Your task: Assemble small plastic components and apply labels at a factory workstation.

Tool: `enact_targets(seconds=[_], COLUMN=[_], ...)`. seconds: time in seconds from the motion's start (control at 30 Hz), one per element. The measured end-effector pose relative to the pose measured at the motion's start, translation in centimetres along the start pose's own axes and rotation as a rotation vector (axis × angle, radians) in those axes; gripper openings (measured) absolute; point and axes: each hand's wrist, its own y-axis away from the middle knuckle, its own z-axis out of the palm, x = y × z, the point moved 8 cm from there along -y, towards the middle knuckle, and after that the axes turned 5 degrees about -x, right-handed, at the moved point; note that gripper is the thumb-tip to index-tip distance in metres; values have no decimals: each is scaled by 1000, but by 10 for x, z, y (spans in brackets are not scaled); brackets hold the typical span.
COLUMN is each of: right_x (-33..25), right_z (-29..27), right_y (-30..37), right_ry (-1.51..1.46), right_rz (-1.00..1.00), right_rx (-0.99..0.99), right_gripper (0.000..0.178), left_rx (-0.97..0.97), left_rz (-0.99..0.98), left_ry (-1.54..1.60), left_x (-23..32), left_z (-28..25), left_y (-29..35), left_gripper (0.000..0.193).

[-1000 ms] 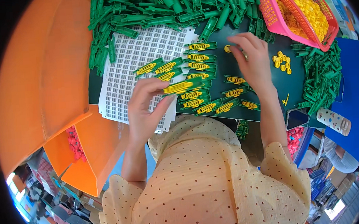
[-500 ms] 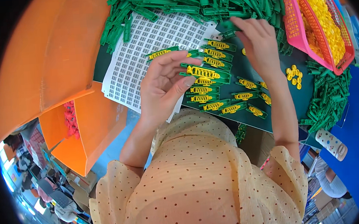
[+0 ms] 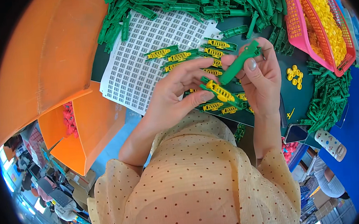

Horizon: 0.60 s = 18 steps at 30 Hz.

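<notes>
- Above the dark green work mat (image 3: 299,99), both hands are meeting close to the person's chest, each one closed around a small plastic piece.
- Left hand (image 3: 178,93) is pinching a green strip with yellow insert (image 3: 222,93) between thumb and fingers; its long axis is running from upper left down to lower right, the free end pointing toward the right wrist.
- Right hand (image 3: 260,79) is gripping a plain green strip (image 3: 239,63) (no yellow part showing on it), which is slanting the other way, from lower left up to upper right, its upper end poking past the fingertips.
- Both strips are looking like light, stiff moulded plastic, probably smooth and a little slippery, so holding near the middle with the fingertips seems the safest grip.
- Finished pieces (image 3: 184,55) are lying in rows on the mat and on a white grid sheet (image 3: 143,68) just beyond the hands.
- A heap of loose green strips (image 3: 205,2) is sitting at the far edge, and a pink basket (image 3: 294,25) of yellow parts is standing to the right, with a few loose yellow bits (image 3: 294,77) beside the right hand.
- An orange bin (image 3: 93,130) is standing to the left.
</notes>
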Motion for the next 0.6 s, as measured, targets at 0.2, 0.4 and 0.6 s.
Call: enact_targets(seconds=[0.2, 0.4, 0.6], right_x=[-6, 0, 0], right_z=[19, 13, 16], right_y=[0, 6, 9], right_ry=[193, 461, 706], right_rz=[-111, -70, 71], right_rx=[-104, -44, -113], right_gripper=[41, 40, 26], left_rx=[7, 86, 79], left_rz=[-103, 47, 167], left_ry=[76, -241, -677], left_x=[-13, 0, 19], left_z=[8, 5, 13], left_y=[2, -1, -1], left_gripper=[39, 31, 31])
